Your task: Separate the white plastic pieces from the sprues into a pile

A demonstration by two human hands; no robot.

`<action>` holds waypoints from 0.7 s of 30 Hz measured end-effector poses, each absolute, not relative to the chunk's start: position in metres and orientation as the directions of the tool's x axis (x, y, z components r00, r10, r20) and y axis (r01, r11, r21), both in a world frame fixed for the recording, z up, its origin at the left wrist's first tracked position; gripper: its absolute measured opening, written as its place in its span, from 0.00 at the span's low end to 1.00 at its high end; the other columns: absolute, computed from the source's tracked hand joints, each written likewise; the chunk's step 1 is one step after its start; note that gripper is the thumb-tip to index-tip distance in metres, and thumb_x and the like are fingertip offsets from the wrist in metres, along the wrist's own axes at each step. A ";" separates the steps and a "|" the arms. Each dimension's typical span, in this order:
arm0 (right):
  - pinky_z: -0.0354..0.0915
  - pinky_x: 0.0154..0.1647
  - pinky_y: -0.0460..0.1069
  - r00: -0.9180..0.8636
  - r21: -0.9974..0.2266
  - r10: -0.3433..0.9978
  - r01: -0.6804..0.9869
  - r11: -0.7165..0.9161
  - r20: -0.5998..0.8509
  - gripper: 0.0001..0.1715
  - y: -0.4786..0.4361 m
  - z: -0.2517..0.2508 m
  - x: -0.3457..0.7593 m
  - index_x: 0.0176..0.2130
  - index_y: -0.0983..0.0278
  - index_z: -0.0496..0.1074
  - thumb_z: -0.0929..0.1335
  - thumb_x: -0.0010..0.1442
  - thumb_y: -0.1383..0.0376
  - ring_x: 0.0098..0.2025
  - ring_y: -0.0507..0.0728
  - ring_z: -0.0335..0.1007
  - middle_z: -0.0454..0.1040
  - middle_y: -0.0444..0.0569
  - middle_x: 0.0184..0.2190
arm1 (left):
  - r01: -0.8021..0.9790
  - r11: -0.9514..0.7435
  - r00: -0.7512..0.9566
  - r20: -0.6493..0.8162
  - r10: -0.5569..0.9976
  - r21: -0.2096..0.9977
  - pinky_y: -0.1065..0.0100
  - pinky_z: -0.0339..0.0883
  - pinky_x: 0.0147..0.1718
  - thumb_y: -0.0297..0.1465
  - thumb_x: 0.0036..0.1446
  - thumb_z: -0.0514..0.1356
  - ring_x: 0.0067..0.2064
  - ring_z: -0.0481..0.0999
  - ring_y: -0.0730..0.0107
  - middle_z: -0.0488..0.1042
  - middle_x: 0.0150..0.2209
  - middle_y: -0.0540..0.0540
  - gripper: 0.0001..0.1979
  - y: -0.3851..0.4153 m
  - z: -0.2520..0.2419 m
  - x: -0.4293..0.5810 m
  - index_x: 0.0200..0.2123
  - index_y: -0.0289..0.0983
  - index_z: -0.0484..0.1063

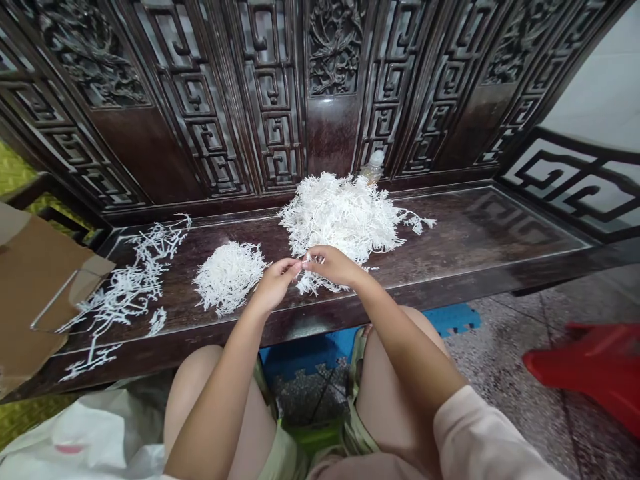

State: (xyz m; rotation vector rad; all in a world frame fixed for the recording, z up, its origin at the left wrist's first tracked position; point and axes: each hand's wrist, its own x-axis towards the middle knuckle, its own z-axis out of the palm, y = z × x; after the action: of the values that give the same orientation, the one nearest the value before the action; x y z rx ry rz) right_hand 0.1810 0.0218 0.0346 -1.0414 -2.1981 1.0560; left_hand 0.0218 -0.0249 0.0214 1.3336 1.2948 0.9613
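My left hand [274,285] and my right hand [333,265] meet above the dark wooden bench seat [465,233], their fingertips pinching a small white branching strand [303,262] between them. A large heap of the same white strands [340,213] lies just beyond my right hand, and a clump of it [315,283] hangs close below my fingers. To the left of my left hand is a smaller, denser pile [229,277]. Thin loose branching pieces [133,283] are spread further left on the seat.
A carved dark wood panel [270,100] rises behind the seat, with a plastic bottle [374,167] behind the large heap. Brown cardboard [30,280] sits at the left, a white plastic bag [75,433] lies low left, and a red plastic stool [590,367] stands on the speckled floor [505,347] at right.
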 end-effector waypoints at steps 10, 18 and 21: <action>0.49 0.30 0.45 -0.673 -0.649 0.738 0.543 0.533 0.043 0.10 0.014 0.034 0.176 0.27 0.66 0.67 0.62 0.54 0.63 0.29 0.50 0.56 0.64 0.45 0.24 | 0.486 0.049 0.192 -0.161 0.968 0.873 0.71 0.54 0.28 0.39 0.47 0.54 0.26 0.62 0.73 0.65 0.23 0.52 0.11 -0.024 0.022 0.010 0.24 0.36 0.65; 0.50 0.31 0.45 -0.689 -0.718 0.724 0.490 0.495 0.028 0.10 0.015 0.037 0.177 0.27 0.67 0.66 0.60 0.55 0.65 0.29 0.50 0.56 0.64 0.45 0.26 | 0.459 -0.034 0.285 -0.110 0.952 0.888 0.72 0.53 0.28 0.37 0.50 0.50 0.27 0.58 0.74 0.59 0.24 0.53 0.09 -0.028 0.031 0.013 0.25 0.37 0.59; 0.49 0.30 0.45 -0.691 -0.705 0.723 0.513 0.489 -0.001 0.10 0.013 0.038 0.176 0.24 0.67 0.65 0.60 0.54 0.66 0.28 0.49 0.55 0.63 0.44 0.24 | 0.496 -0.049 0.295 -0.116 0.948 0.867 0.72 0.52 0.27 0.41 0.51 0.49 0.27 0.57 0.73 0.58 0.22 0.53 0.13 -0.029 0.030 0.015 0.23 0.37 0.58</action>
State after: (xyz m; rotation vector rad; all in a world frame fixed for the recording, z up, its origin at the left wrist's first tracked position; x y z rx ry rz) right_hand 0.1764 0.0134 0.0377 -1.0455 -2.4424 1.0084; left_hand 0.0152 -0.0286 0.0300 1.6822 1.3292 0.6445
